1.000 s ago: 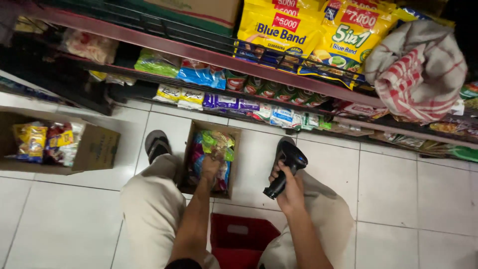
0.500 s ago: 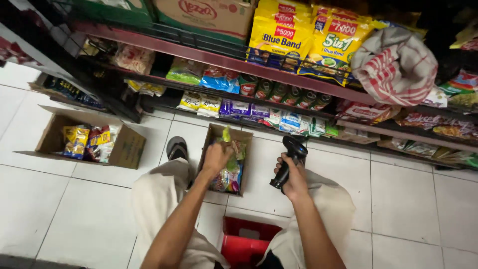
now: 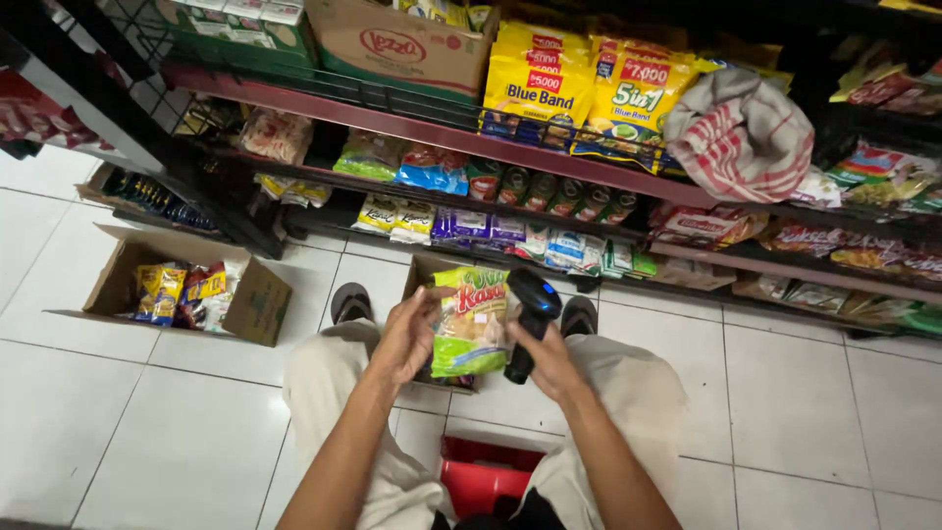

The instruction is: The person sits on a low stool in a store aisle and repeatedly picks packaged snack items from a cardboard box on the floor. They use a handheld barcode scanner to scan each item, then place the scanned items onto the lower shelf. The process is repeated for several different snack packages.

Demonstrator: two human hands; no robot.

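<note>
My left hand holds a green and yellow snack packet upright above a small open cardboard box that stands on the floor between my feet. My right hand grips a black handheld barcode scanner, whose head sits right beside the packet's right edge. I sit on a low red stool with my knees apart, in light trousers.
A second open cardboard box with several snack packets stands on the white tiled floor at the left. Dark shelves full of packets run across the top. A checked cloth lies on a shelf at the right.
My left hand has lifted the snack packet out of the box between my feet and raised it upright. The scanner in my right hand has come in next to it.
</note>
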